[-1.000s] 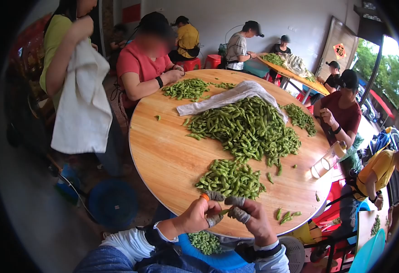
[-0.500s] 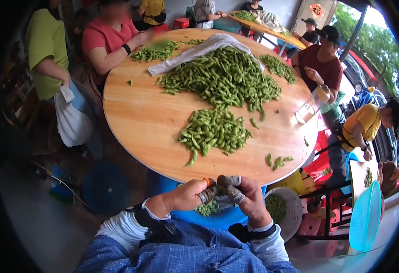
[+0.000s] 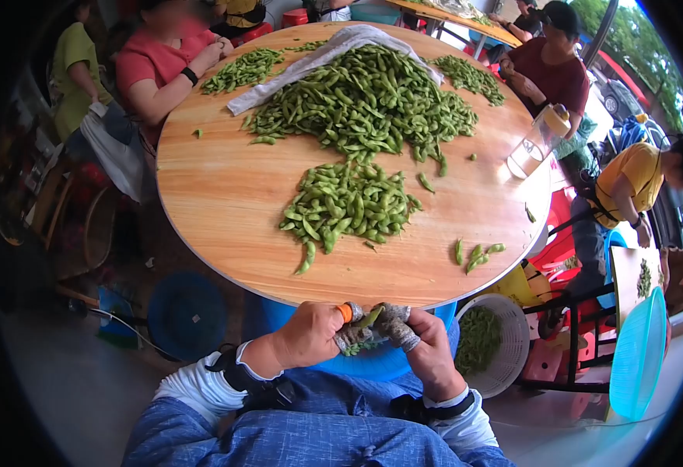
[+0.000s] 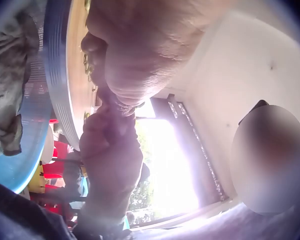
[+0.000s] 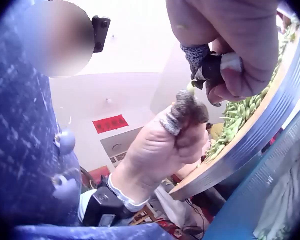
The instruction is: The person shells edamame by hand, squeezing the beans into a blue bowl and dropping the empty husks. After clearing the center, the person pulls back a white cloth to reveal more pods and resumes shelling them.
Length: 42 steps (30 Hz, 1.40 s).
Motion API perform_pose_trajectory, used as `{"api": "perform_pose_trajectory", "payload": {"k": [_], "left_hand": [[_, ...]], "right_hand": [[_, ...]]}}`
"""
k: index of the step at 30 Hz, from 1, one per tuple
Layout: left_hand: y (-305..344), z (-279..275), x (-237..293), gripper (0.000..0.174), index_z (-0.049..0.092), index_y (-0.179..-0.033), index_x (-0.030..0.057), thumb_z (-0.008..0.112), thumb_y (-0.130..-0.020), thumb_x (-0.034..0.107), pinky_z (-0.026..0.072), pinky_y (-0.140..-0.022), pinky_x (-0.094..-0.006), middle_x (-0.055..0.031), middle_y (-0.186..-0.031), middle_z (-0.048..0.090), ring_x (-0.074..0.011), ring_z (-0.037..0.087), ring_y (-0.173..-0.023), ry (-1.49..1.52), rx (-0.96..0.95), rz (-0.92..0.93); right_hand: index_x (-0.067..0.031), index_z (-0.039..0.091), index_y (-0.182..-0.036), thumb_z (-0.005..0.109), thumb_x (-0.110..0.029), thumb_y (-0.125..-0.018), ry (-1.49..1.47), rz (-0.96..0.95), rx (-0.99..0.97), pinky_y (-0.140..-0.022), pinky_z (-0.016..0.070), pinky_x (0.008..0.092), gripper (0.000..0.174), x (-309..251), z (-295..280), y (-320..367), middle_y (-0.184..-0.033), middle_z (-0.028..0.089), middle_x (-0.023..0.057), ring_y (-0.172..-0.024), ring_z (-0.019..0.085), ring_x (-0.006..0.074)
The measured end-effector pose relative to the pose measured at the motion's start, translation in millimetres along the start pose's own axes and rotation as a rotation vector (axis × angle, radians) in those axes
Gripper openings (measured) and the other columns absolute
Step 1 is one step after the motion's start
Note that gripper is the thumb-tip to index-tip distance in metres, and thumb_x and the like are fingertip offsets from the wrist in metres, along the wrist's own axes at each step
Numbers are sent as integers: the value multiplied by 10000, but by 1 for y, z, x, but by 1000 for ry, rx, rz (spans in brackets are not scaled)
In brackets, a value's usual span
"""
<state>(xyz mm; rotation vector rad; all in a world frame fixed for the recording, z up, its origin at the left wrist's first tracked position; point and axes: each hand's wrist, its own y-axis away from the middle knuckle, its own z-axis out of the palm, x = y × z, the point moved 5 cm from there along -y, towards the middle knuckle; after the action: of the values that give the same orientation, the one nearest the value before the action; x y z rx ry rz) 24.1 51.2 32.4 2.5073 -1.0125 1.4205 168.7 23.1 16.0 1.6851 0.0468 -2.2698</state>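
In front of me, at the table's near edge, my left hand (image 3: 314,332) and right hand (image 3: 432,352) meet fingertip to fingertip. Grey knitted fingertip covers are on the thumbs and forefingers, with an orange band on one left finger. Between them both hands pinch a green soybean pod (image 3: 372,315). A pale bit of the pod (image 5: 191,87) shows between the fingertips in the right wrist view. Directly below is a blue tub (image 3: 384,367) with green beans in it. A small heap of pods (image 3: 345,204) lies on the round wooden table (image 3: 225,210).
Behind the small heap rises a bigger pile of pods (image 3: 373,101), partly under a white cloth (image 3: 279,82). A clear jar (image 3: 530,148) stands at the table's right side. On the floor at right is a white basket (image 3: 519,342) of pods. Several people work around tables.
The head view has tipped downward, so the table sits higher in it. Both hands have drawn back from over the table's edge to above the blue tub. The standing person at left has lowered the white cloth.
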Motion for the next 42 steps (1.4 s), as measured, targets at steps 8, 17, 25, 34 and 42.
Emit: {"api": "perform_pose_trajectory", "payload": {"k": [8, 17, 25, 34, 42], "left_hand": [[-2, 7, 8, 288, 571, -897, 22, 534, -612, 44, 434, -510, -363, -99, -616, 526, -253, 550, -599, -419, -106, 58], [0, 7, 14, 98, 555, -736, 21, 539, -648, 61, 452, -520, -341, -84, -655, 537, -228, 555, -631, -506, -66, 111], [5, 10, 7, 165, 533, -704, 10, 570, -552, 62, 453, -522, -355, -110, -667, 526, -247, 549, -644, -504, -61, 139], [15, 29, -29, 218, 543, -838, 64, 467, -869, 266, 331, -468, -196, 30, -626, 469, -61, 413, -524, 845, -68, -377], [7, 25, -20, 213, 539, -917, -1, 560, -822, 189, 425, -594, -218, -12, -780, 551, -61, 478, -671, 439, -31, -216]], "right_hand": [[11, 559, -970, 542, -124, -820, -24, 34, 18, -614, 415, 186, 202, 10, -5, 0, -840, 588, -2, -715, 520, 53], [11, 575, -941, 545, -113, -808, -51, 50, 68, -617, 401, 189, 184, 21, -5, -1, -823, 598, 9, -703, 522, 63], [12, 574, -933, 537, -54, -801, -61, 21, 91, -584, 423, 198, 153, 22, -1, -7, -812, 598, 7, -686, 530, 62], [16, 543, -996, 575, -101, -797, -353, -108, -90, -712, 441, 224, 233, 39, 2, -14, -902, 594, 32, -792, 548, 92], [27, 544, -980, 558, -77, -805, -69, -127, -11, -713, 433, 229, 205, 28, 0, -8, -882, 587, 26, -788, 536, 91]]}}
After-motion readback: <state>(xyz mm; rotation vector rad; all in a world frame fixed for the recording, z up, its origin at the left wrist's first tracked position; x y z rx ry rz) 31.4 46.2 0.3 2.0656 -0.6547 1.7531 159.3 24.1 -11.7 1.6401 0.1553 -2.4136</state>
